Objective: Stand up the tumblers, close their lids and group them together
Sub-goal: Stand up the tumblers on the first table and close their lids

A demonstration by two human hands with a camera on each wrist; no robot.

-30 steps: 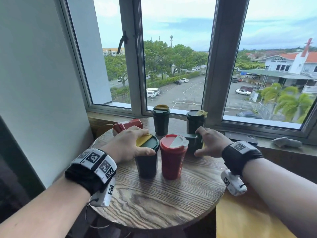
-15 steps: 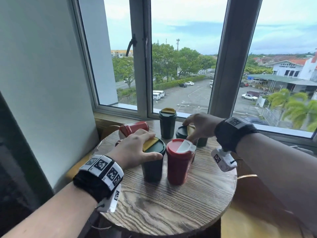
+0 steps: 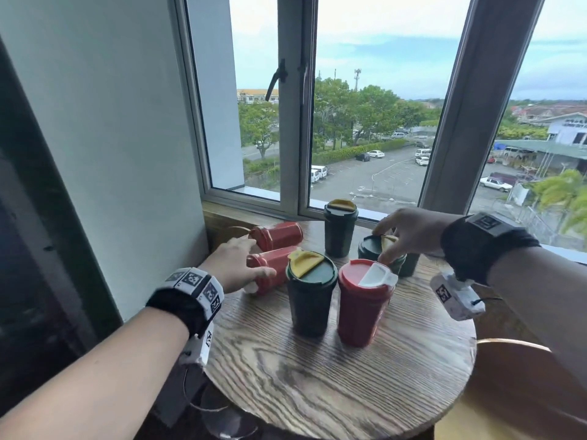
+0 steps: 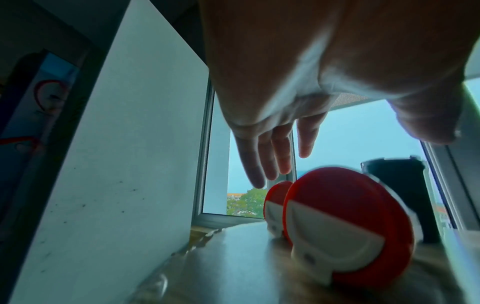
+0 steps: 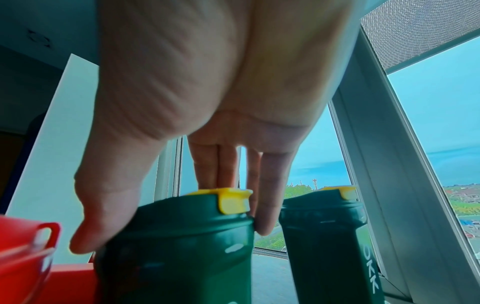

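Note:
On the round wooden table (image 3: pixel 333 392) a green tumbler (image 3: pixel 311 300) with its yellow flap raised and a red tumbler (image 3: pixel 362 306) with its white flap open stand in front. Two red tumblers lie on their sides at the left, one nearer (image 3: pixel 273 268) (image 4: pixel 348 226) and one farther (image 3: pixel 278 236). My left hand (image 3: pixel 251 265) hovers over the nearer one, its fingers (image 4: pixel 275 160) straight. My right hand (image 3: pixel 390 246) grips the lid of an upright green tumbler (image 3: pixel 373 249) (image 5: pixel 182 236) from above. Two more green tumblers stand behind, one by the window (image 3: pixel 340 230), the other (image 5: pixel 324 236) mostly hidden.
The window frame (image 3: pixel 292 122) and its wooden sill (image 3: pixel 228 214) run just behind the table. A pale wall (image 3: pixel 111 154) closes the left side. A curved wooden chair back (image 3: pixel 514 344) stands at the right. Bare tabletop lies toward me.
My left hand has left the front green tumbler's lid and moved left over the lying red tumbler. My right hand has stood a green tumbler up and still holds its lid.

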